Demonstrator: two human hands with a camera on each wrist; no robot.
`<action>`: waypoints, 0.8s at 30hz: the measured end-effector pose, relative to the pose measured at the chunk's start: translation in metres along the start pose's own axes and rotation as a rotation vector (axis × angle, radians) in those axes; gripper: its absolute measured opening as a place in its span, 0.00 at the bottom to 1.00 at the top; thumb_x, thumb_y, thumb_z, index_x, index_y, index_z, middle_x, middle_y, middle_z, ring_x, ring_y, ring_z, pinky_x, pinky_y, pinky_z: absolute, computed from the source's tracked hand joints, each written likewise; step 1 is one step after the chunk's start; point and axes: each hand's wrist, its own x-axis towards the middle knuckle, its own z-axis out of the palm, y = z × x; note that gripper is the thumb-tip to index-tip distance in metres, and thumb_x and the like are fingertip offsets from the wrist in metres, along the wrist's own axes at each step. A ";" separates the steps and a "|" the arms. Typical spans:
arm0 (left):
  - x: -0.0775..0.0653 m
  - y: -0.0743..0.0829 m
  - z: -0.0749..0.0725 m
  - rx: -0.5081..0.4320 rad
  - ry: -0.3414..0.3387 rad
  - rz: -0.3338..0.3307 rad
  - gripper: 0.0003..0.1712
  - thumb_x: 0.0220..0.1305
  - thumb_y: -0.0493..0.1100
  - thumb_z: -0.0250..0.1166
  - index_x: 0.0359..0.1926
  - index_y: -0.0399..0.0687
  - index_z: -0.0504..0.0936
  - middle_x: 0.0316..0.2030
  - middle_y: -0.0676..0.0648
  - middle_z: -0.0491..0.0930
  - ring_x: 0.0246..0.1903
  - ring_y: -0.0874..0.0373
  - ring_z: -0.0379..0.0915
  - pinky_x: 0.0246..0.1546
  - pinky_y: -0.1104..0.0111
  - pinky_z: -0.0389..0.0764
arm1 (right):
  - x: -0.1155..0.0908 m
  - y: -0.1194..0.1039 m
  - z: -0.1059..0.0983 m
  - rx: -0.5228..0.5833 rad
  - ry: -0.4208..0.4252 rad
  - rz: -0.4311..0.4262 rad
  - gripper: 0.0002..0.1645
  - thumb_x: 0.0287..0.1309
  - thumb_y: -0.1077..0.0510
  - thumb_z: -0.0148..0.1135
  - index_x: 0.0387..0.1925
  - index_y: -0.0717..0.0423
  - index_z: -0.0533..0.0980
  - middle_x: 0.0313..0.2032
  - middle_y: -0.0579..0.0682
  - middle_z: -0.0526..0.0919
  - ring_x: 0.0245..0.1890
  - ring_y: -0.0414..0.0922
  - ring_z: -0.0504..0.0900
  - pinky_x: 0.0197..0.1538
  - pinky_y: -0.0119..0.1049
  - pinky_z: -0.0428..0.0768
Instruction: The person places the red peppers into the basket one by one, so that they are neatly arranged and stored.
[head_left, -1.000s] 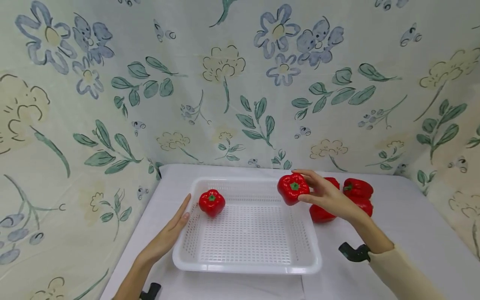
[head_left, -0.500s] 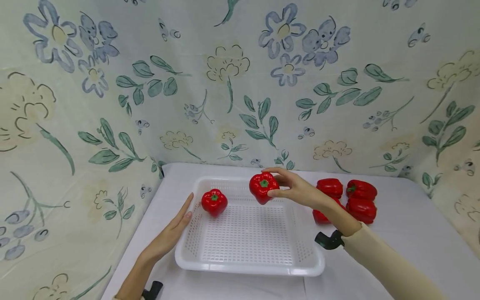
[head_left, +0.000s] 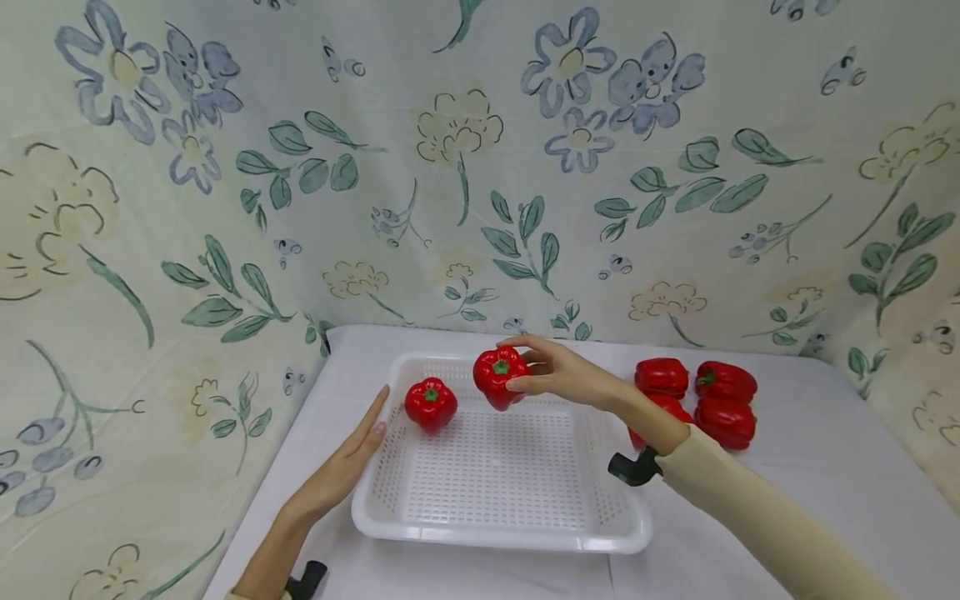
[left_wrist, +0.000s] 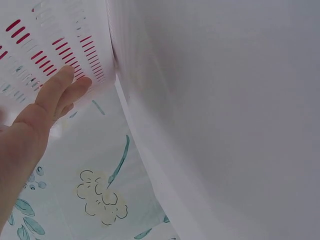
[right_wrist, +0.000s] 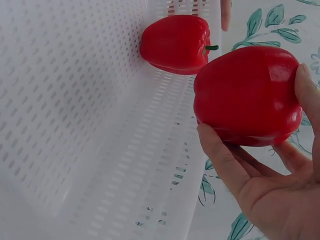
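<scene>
My right hand [head_left: 558, 373] grips a red bell pepper [head_left: 499, 375] between thumb and fingers, above the back part of a white perforated basket [head_left: 495, 537]. The right wrist view shows the held bell pepper [right_wrist: 247, 95] close up, its underside clear of the basket. Another red bell pepper [head_left: 431, 407] stands stem up inside the basket at the back left. Against the basket's left outer wall rests my left hand [head_left: 341, 467], its fingers straight. In the left wrist view the left fingertips [left_wrist: 65, 80] touch the slotted wall, and red shows through the slots.
Several red bell peppers [head_left: 723, 400] lie grouped on the white-covered table [head_left: 825, 500] right of the basket, one partly hidden by my right forearm. A floral cloth [head_left: 480, 167] hangs behind and along the sides. Black wrist mounts [head_left: 633, 468] stick out from both wrists.
My right hand has carried the bell pepper leftward from the basket's right edge, nearer the one inside. The left hand stays against the wall. The head view has shifted slightly.
</scene>
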 end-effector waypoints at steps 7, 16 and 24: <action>0.000 -0.001 -0.001 -0.004 -0.002 0.009 0.36 0.83 0.55 0.43 0.83 0.74 0.38 0.85 0.49 0.39 0.80 0.33 0.43 0.63 0.39 0.74 | 0.018 0.006 0.014 0.004 -0.034 0.047 0.36 0.64 0.51 0.71 0.70 0.47 0.67 0.64 0.59 0.78 0.60 0.56 0.82 0.56 0.53 0.88; 0.001 -0.002 -0.001 -0.015 -0.010 0.012 0.36 0.84 0.54 0.42 0.83 0.74 0.38 0.85 0.48 0.39 0.79 0.30 0.46 0.61 0.41 0.78 | 0.025 0.018 0.037 -0.067 0.049 0.126 0.38 0.62 0.49 0.73 0.70 0.48 0.69 0.59 0.59 0.81 0.54 0.53 0.83 0.54 0.53 0.88; 0.001 -0.001 -0.001 -0.018 -0.006 0.007 0.36 0.83 0.54 0.43 0.83 0.74 0.39 0.85 0.47 0.40 0.79 0.29 0.48 0.59 0.43 0.81 | 0.028 0.031 0.052 -0.052 0.120 0.190 0.41 0.59 0.49 0.76 0.71 0.49 0.69 0.55 0.59 0.82 0.51 0.50 0.84 0.47 0.48 0.91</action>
